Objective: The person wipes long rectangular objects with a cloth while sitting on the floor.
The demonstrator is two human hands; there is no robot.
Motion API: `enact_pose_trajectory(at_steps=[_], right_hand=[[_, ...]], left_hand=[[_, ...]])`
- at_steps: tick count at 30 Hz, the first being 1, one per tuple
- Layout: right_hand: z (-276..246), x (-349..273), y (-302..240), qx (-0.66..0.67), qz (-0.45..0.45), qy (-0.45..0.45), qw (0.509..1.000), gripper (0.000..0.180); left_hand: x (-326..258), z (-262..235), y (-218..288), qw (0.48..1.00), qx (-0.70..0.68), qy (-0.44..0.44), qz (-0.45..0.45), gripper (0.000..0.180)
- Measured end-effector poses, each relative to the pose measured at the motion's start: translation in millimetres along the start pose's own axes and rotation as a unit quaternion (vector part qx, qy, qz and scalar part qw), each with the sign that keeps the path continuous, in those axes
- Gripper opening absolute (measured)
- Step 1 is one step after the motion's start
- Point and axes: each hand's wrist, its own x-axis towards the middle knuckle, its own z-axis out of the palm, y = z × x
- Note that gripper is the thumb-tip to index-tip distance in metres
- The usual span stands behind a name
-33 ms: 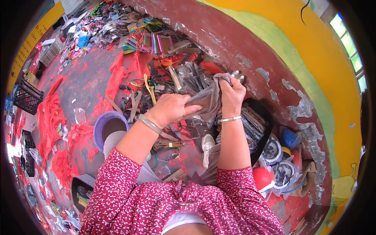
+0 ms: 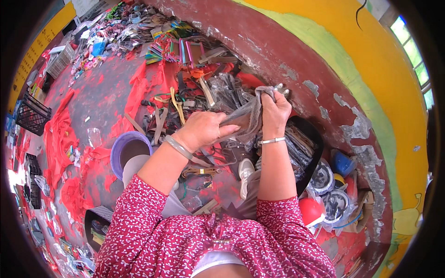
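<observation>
Gripping a grey bundle [image 2: 248, 116] in both hands, held up in front of the chest, clear of the floor [image 2: 104, 88] and just above the strap pile [image 2: 185, 109].

Head view:
- Right hand [image 2: 274, 111]: grip is a closed fist around the bundle's upper end, with a grey tuft poking out above the knuckles. Thin silver bracelet [image 2: 272, 140] on the wrist.
- Left hand [image 2: 204, 129]: fingers pressed flat along the bundle's lower length, thumb side under it. It looks like a pinch-and-pull hold, though the underside is hidden. Pale bangle [image 2: 178, 147] on the wrist.
- Bundle: soft, limp and creased, a matte grey fabric or strap stock that looks stretched taut between the hands.
- Strap pile: flat tan, brown and yellow webbing strips, tangled. Glossy clear-bagged dark pieces [image 2: 227, 90] lie just behind it.
- Purple bucket [image 2: 127, 148], round smooth plastic, near the left knee.
- Black basin [image 2: 310, 134], shiny rim, holds dark flat strips and sits beside the right arm.
- Red cloth [image 2: 58, 134] crumpled on the floor, well apart.
- Maroon wall [image 2: 287, 51], paint flaking.
</observation>
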Motion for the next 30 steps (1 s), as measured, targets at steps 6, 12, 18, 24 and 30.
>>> enact_pose_trajectory(at_steps=[6,12,18,24,30], right_hand=[[4.8,-3.1,-15.3,0.126,-0.024,0.102,0.987,0.013],[-84.1,53.8,-3.5,0.321,0.121,0.065,0.937,0.029],[-43.3,30.0,-20.7,0.351,0.088,-0.169,0.917,0.046],[-23.2,19.3,-3.0,0.311,0.094,-0.230,0.917,0.056],[8.6,-5.2,13.2,0.282,0.112,-0.167,0.938,0.036]], left_hand=[[-12.7,4.8,-6.3,0.998,-0.030,-0.061,-0.012,0.039],[-13.0,-15.6,-15.5,0.977,-0.122,-0.051,-0.167,0.045],[-8.6,-12.1,-17.8,0.876,-0.417,0.065,-0.231,0.039],[-7.5,-5.0,-17.5,0.892,-0.418,0.025,-0.171,0.038],[-3.6,0.3,-8.7,0.969,-0.238,0.007,-0.070,0.050]])
